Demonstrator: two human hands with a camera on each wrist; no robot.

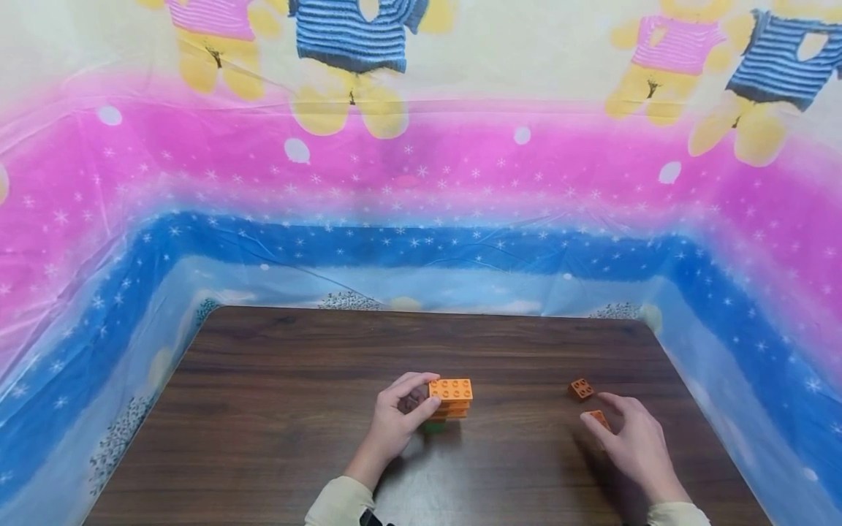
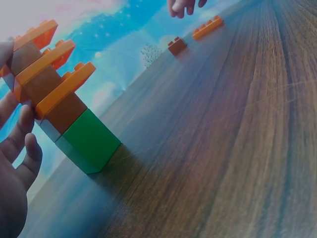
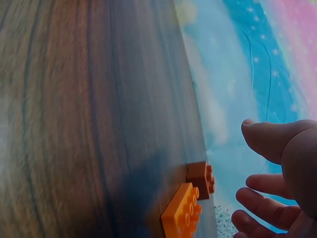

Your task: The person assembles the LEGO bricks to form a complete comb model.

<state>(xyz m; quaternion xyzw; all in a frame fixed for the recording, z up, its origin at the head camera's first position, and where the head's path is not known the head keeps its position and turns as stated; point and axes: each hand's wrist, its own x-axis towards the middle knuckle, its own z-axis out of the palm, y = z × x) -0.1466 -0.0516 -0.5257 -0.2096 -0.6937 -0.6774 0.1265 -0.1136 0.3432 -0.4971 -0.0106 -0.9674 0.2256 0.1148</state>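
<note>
Three orange bricks [image 2: 44, 63], three brown bricks [image 2: 66, 113] alternate above green block [image 2: 91, 141]: tower [image 1: 454, 398], upright on table [image 1: 296, 365], stacking apparently well advanced. Left hand [image 1: 393, 418] pinches tower at top. Remaining, presumably: loose brown brick [image 1: 582, 389], loose orange brick [image 1: 598, 418], both on table well right of tower. Right hand [image 1: 633, 443] near loose orange brick, thumb and fingers apart, nothing held.
</note>
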